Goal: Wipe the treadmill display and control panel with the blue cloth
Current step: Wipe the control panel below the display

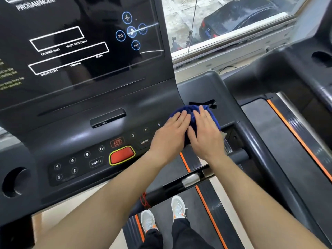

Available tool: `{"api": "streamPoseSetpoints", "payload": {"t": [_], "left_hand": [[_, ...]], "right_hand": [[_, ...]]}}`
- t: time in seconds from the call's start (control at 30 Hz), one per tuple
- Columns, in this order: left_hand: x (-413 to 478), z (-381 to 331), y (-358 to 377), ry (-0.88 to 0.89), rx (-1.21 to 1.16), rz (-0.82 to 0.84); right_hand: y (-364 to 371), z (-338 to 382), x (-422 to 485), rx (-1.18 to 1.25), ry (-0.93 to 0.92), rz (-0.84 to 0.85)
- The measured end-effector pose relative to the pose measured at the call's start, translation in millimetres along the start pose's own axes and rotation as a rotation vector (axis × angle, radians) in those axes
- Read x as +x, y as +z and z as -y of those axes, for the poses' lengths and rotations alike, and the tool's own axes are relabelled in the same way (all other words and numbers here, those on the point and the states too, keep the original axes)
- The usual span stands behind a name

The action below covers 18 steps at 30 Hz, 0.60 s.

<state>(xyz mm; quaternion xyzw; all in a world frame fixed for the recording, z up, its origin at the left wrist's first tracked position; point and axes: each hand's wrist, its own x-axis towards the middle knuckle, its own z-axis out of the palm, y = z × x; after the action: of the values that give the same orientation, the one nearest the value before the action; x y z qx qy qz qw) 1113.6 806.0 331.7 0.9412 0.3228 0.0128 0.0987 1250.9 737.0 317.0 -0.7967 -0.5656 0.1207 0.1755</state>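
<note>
The blue cloth lies bunched on the right end of the dark control panel, just below a slot in the console. My left hand rests flat on the cloth's left part, fingers together and stretched forward. My right hand lies flat on its right part, thumb tucked toward the left hand. Both palms cover most of the cloth. The glossy black display rises above and to the left, with white boxes and blue round icons.
A red stop button and number keys sit left of my hands. A cup hole is at the console's left end. The right handrail runs beside the belt. A window is behind; my feet stand on the belt.
</note>
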Motion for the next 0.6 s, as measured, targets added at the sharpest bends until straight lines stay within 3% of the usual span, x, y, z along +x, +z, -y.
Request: {"api": "streamPoseSetpoints", "payload": {"t": [0.13, 0.27, 0.33, 0.47, 0.6], "left_hand": [[-13.5, -2.4, 0.8, -0.028, 0.069, 0.008], [-98.3, 25.2, -4.7, -0.045, 0.109, -0.036], [-105.4, 44.5, -7.9, -0.104, 0.120, -0.064], [-52.2, 63.9, -24.6, -0.252, 0.087, -0.097], [-62.2, 48.5, -19.6, -0.263, 0.054, -0.115]], "right_hand": [[-2.9, 14.6, -9.3, 0.143, -0.001, -0.043], [21.1, 50.8, -48.0, -0.001, -0.337, 0.017], [25.3, 64.9, -32.9, -0.049, -0.404, 0.058], [22.1, 79.7, 33.8, -0.146, -0.341, 0.124], [22.8, 78.1, 4.1, -0.161, -0.291, 0.072]]}}
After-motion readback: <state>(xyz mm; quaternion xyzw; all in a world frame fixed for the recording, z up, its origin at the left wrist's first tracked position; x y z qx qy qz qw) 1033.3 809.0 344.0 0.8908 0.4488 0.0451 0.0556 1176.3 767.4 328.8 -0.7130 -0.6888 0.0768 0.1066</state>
